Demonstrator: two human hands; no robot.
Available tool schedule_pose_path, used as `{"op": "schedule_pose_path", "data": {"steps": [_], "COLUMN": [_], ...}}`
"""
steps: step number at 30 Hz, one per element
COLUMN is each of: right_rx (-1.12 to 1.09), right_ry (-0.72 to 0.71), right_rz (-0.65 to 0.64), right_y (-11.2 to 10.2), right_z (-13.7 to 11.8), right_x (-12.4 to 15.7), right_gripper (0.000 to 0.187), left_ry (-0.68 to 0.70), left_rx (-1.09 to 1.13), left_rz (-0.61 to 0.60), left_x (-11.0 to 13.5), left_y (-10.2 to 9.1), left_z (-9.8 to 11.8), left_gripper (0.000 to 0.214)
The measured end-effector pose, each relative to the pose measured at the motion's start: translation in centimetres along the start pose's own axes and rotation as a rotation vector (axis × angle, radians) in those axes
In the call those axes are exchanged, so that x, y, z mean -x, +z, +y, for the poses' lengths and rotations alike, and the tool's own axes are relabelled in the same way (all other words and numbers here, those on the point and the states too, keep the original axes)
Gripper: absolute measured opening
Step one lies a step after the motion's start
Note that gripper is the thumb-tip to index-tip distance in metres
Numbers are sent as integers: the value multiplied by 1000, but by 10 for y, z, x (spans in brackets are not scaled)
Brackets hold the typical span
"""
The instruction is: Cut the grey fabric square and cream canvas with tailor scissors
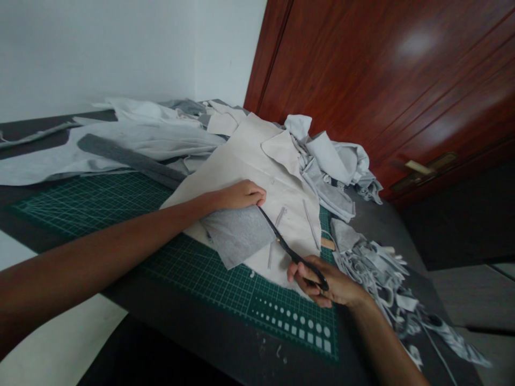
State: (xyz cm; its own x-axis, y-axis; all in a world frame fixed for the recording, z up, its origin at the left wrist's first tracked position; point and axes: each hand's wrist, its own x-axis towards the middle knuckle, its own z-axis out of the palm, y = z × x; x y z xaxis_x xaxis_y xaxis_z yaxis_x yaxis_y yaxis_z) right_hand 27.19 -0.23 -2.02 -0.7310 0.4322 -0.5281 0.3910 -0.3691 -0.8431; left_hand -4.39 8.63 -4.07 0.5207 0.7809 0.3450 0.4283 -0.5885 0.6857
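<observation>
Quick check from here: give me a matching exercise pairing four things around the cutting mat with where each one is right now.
Things:
1. left hand
2. black-handled scissors
3. green cutting mat
4. grey-white fabric scraps

Places:
A. heaped right of the mat
B. held in the right hand
C. resting on the cream fabric
D. under the cream fabric

Pairs: 1-C, 2-B, 3-D, 4-A

And look at that: the left hand (240,195) pressed down on the cream fabric (257,171) over a green cutting mat (90,206), while the right hand (328,284) gripped black scissors (287,247) against the cloth!
</observation>
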Motion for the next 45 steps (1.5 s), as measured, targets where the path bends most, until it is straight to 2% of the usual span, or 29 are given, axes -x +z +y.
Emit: {"op": "schedule_pose_path", "data": {"steps": [21, 32, 45], "right_rx": [-22, -60, -32], "right_ry": [16, 5, 22], "right_rz": [-32, -58, -37], "right_y": [-3, -4, -2], "right_z": [1, 1, -1], "right_x": [0, 0, 0], "right_gripper": [59, 52, 54], "left_ry": [37, 55, 43], "left_rx": [3, -7, -5], "left_rz": [6, 18, 22], "left_x": [-1, -1, -1], "left_y": [0, 0, 0], "left_z": [-2, -2, 1], "left_gripper": [21, 22, 22]}}
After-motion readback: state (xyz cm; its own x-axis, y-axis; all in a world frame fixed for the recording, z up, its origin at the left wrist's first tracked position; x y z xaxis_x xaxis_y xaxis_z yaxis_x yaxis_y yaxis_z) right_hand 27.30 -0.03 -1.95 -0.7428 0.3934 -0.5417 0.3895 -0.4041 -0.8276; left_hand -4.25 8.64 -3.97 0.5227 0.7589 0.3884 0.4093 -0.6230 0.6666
